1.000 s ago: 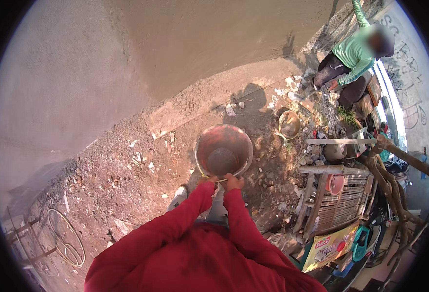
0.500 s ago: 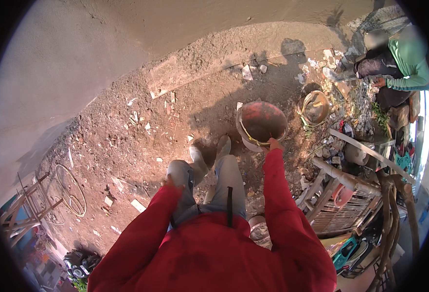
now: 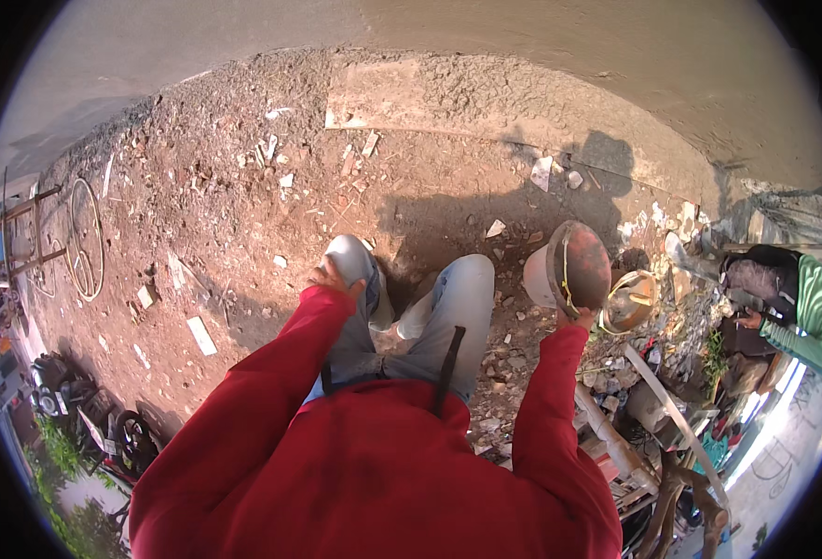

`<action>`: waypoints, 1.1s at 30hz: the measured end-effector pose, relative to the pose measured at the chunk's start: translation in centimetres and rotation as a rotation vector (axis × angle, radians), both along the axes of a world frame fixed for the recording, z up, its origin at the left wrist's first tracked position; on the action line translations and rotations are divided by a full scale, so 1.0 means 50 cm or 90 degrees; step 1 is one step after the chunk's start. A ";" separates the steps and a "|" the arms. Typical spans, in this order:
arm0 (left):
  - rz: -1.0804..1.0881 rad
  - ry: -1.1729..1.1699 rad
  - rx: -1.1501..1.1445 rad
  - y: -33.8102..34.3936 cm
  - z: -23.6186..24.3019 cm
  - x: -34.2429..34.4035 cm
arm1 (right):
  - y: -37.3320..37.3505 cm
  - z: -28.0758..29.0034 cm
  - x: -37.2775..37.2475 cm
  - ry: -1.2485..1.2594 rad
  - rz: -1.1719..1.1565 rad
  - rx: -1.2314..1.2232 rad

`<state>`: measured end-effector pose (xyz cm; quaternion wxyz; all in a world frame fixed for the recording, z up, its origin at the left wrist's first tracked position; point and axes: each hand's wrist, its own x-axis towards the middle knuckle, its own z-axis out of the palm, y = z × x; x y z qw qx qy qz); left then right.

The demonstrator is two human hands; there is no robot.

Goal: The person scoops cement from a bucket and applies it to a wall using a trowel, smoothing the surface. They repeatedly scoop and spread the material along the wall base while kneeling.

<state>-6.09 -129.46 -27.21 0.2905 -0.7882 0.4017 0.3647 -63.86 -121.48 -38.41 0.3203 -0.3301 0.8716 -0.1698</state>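
Bucket (image 3: 539, 278): right of centre in the frame, tilted, its mouth turned toward the right, dark inside with reddish patches. Whether its base touches the ground I can't tell from where I stand. A yellow cord (image 3: 566, 268) runs along the left side of the mouth. Right hand (image 3: 574, 319) at the lower edge of the mouth, fingers closed on the bucket; rim or cord, or both, I can't make out.

Left hand (image 3: 334, 279) well apart from it, left of centre, laid over the left knee (image 3: 346, 250), fingers a little spread. Red sleeves (image 3: 294, 335) on both arms, faded jeans below.

Tub (image 3: 622, 308) just beside the bucket, to its right: round, with yellowish bits in it. Past that, at the right edge, a co-worker in a green top (image 3: 814, 321), one hand (image 3: 749, 320) held out near dark trousers.

Plank (image 3: 677, 408) slanting across the lower right, branches (image 3: 664, 508) beneath. Rubble-strewn ground (image 3: 243, 200) fills the middle. Grey wall (image 3: 523, 23) curves over the top; a board (image 3: 374, 101) lies along its foot. Hoop (image 3: 101, 244) at left, motorbike (image 3: 89, 410) lower left.
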 end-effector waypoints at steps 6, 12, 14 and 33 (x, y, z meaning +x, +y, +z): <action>0.036 -0.023 -0.166 -0.041 -0.148 0.040 | -0.142 -0.154 0.070 -0.588 -0.577 -0.416; 0.079 -0.065 -0.266 -0.147 -0.304 0.016 | -0.260 -0.308 0.080 -0.534 -0.511 -0.351; 0.129 -0.070 -0.245 -0.177 -0.313 0.027 | -0.297 -0.343 0.083 -0.550 -0.476 -0.329; 0.757 -0.019 0.055 0.476 -0.601 0.325 | -0.364 -0.289 0.294 -0.334 -0.317 0.066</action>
